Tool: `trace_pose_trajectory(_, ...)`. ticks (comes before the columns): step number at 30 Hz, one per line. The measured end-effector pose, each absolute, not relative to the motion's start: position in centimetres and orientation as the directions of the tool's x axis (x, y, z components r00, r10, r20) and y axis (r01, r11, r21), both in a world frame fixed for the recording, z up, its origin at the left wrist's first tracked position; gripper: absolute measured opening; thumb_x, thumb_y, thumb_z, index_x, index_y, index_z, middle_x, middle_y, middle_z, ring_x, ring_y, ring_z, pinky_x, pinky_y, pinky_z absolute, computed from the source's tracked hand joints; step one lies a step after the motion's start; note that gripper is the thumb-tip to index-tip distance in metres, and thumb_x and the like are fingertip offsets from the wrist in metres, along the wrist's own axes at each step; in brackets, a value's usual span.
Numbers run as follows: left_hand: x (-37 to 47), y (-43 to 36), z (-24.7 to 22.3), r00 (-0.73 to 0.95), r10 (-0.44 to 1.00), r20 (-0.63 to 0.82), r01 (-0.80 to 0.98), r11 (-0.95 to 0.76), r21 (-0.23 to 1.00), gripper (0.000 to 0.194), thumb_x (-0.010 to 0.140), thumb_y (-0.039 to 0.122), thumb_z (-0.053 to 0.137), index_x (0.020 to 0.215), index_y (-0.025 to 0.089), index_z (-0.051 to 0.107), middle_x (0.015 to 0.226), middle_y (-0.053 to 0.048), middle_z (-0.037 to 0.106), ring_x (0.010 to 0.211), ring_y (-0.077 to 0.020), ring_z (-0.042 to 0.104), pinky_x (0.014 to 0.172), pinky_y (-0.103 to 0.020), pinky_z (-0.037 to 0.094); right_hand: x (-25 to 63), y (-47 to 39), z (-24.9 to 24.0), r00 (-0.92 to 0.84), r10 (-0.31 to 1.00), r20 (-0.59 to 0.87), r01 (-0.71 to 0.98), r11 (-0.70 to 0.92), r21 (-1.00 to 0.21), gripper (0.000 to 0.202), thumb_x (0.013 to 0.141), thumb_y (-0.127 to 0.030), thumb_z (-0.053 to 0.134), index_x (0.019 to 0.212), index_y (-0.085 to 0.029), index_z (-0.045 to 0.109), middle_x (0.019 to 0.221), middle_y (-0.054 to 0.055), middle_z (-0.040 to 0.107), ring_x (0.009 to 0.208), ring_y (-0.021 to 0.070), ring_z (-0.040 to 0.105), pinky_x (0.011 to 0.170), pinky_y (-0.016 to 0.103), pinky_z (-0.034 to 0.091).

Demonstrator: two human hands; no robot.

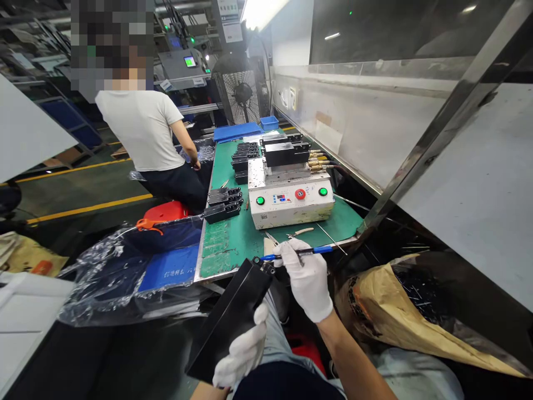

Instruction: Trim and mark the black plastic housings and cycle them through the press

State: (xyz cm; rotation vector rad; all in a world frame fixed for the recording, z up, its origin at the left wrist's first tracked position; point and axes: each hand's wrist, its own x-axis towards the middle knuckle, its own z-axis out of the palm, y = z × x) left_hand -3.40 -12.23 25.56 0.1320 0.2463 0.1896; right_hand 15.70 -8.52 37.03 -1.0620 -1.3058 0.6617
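And the left hand (244,354) grips the case (231,316), the right hand (307,280) pinches the tool (323,250) by its end, seemingly detail work, next wanting steady aim.

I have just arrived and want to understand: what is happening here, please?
The person's white-gloved left hand holds a long black box-shaped part. The white-gloved right hand holds a slim blue-and-black tool near the part's upper end; whether it touches is unclear. Similar black parts lie on the green-topped table, beside a white boxy machine.
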Motion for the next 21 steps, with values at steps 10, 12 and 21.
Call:
trace_pose_trajectory(10,-4.2,-12.7,31.1,0.908,0.36,-0.215,-0.3,0.916,0.267,0.041,0.097,0.054,0.051,0.1,0.022,0.077,0.05,-0.001,0.057,0.022,-0.0155,0.044,0.022,-0.024,0.035,17.5,-9.5,36.7,0.239,0.887,0.395,0.231,0.343,-0.91,0.036,0.104,-0.042,0.054,0.082,-0.021,0.072,0.071,0.0,0.073,0.06,0.0148,0.071,0.065,0.026,0.058)
trace_pose_trajectory(12,-4.4,-13.1,31.3,0.78,0.544,-0.309,-0.359,0.794,0.491,0.041,0.096,0.054,0.054,0.109,0.022,0.076,0.063,-0.003,0.066,0.043,-0.0181,0.062,0.04,-0.028,0.052,17.5,-9.8,37.1,0.246,0.885,0.397,0.268,0.331,-0.905,0.037,0.104,-0.042,0.052,0.081,-0.021,0.071,0.07,0.0,0.072,0.059,0.0145,0.069,0.064,0.026,0.057)
trace_pose_trajectory(21,-4.0,-13.5,33.9,0.38,0.892,-0.247,0.243,0.161,0.957,0.067,0.082,0.06,0.072,0.131,0.014,0.065,0.118,-0.009,0.072,0.111,-0.0324,0.062,0.099,-0.038,0.048,18.4,-9.4,36.6,0.117,0.897,0.426,0.469,0.328,-0.82,0.039,0.104,-0.036,0.051,0.073,-0.022,0.069,0.066,0.002,0.072,0.064,0.0173,0.07,0.065,0.027,0.054)
